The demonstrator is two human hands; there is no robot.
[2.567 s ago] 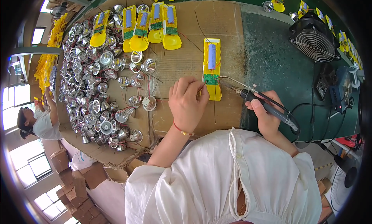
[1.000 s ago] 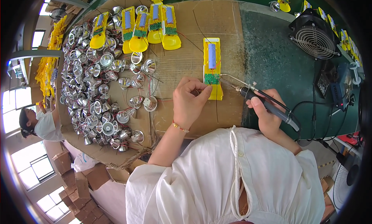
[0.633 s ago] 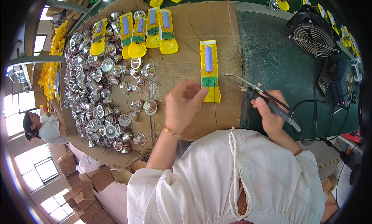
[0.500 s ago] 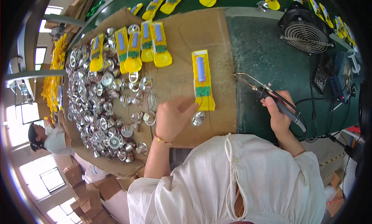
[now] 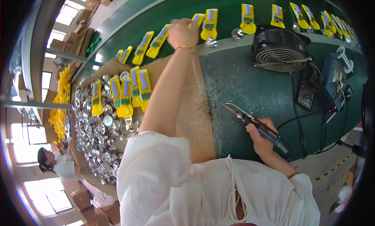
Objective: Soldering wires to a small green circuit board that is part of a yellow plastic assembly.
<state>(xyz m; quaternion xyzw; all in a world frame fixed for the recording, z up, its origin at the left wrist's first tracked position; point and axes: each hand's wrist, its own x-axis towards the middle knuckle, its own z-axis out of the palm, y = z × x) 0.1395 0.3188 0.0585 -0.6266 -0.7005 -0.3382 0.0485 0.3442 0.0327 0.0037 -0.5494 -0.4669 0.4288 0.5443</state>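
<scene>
My left hand [image 5: 183, 33] reaches across to the far green surface. It is at a yellow lamp housing [image 5: 198, 19] with a blue cell, and partly covers it. Its fingers are blurred and mostly hidden, so a grip cannot be made out. Just right of it lies another yellow housing [image 5: 211, 19] with a silver reflector [image 5: 211, 42] beside its lower end. My right hand [image 5: 261, 139] is closed around a black soldering iron [image 5: 273, 137] fitted with a thin metal feed tube. The iron's tip points up and left over the green mat [image 5: 230, 81].
Several yellow housings [image 5: 125, 97] rest at the upper edge of a heap of silver reflectors [image 5: 101, 148] on cardboard [image 5: 197, 120]. A black fan [image 5: 281, 50] and blue soldering station [image 5: 334, 85] stand at right, with cables nearby. Another person [image 5: 62, 163] sits far left.
My left hand has moved from the cardboard to the far green surface. The housing and reflector that lay on the cardboard are gone from there. My right hand keeps the iron; the view has shifted.
</scene>
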